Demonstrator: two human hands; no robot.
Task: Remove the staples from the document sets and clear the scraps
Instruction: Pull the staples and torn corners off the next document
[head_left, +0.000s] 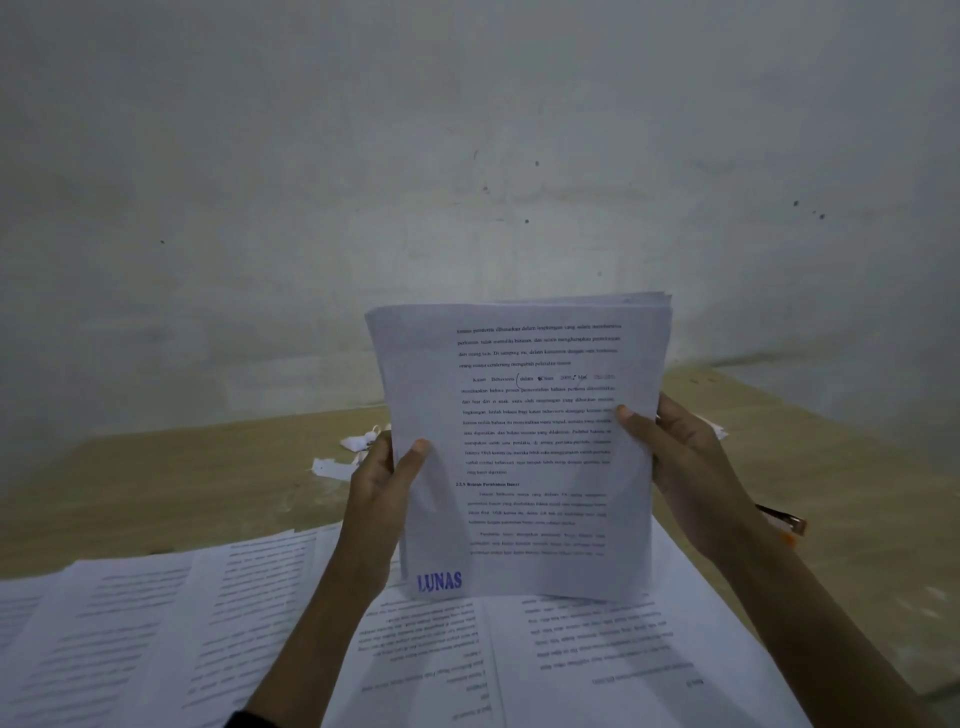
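One pale, speckled wall (311, 156) fills the view behind and above the document set (530, 441). Below and behind the set runs a light wooden worktop (156, 467). Many loose printed sheets (156, 623) lie spread flat on the worktop beneath the set, reaching out to its left and right, some with their text upside down to the viewer.

The document set itself is a thick stack of printed pages held upright above those sheets, front page toward the camera, its bottom edge touching or just above them; which one cannot be told.

The left hand (376, 499) grasps the set's left edge, its thumb lying on the front page and its fingers curled behind. The right hand (685, 467) grasps the set's right edge the same way, thumb pressed on the printed text and fingers hidden behind the stack.

Torn white paper scraps (358, 441) lie on the worktop just left of the set, beyond the left hand, and another scrap (717, 428) peeks out to the set's right, behind the right hand.

A blue "LUNAS" stamp (439, 581) sits at the set's lower left corner. A small orange and dark object (787, 522) shows right of the set, just past the right wrist; what it is cannot be told.
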